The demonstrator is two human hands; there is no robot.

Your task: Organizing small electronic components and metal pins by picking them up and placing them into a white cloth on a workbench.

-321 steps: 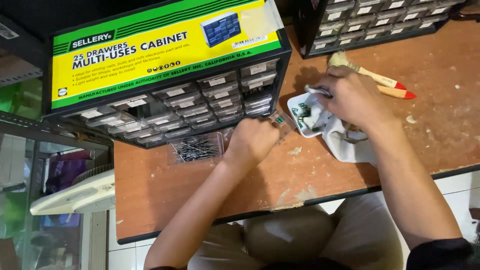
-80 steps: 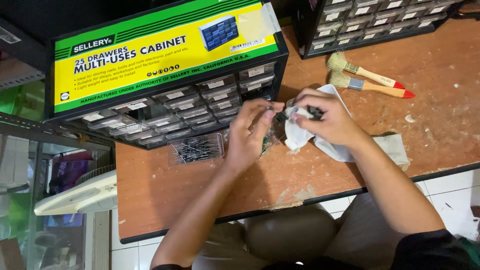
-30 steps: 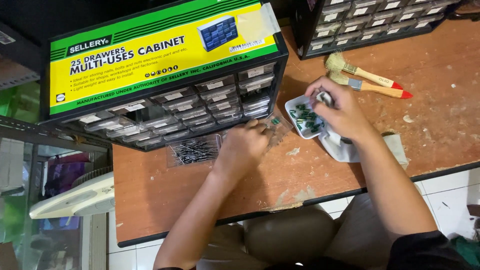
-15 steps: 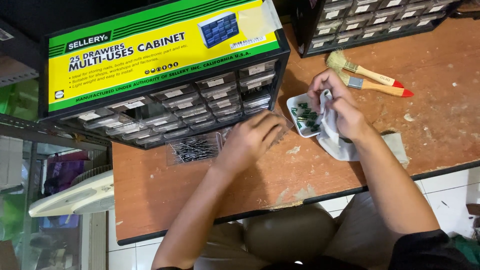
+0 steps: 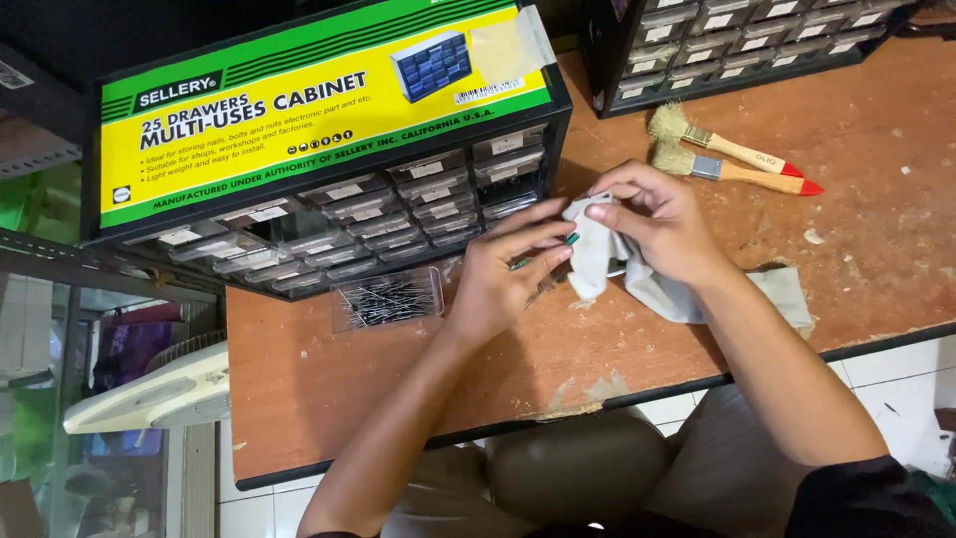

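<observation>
My left hand [image 5: 503, 274] pinches a small green component [image 5: 570, 239] by its thin wire leads, just in front of the drawer cabinet. My right hand [image 5: 662, 224] grips a crumpled grey-white cloth [image 5: 597, 254] and presses it against the component's tip. More of the cloth [image 5: 787, 294] trails out on the brown tabletop to the right of my right wrist. The small tray of green parts is hidden under my hands and the cloth.
A black multi-drawer cabinet [image 5: 398, 199] with a yellow-green label stands at the back left. A clear drawer of thin wire-leaded parts [image 5: 386, 299] lies before it. Two wooden brushes [image 5: 732, 164] lie at the right; a second cabinet [image 5: 737, 45] is behind them.
My left hand rose from the tabletop to meet my right hand, with a green component in it. My right hand lifted the cloth over the tray and onto that component.
</observation>
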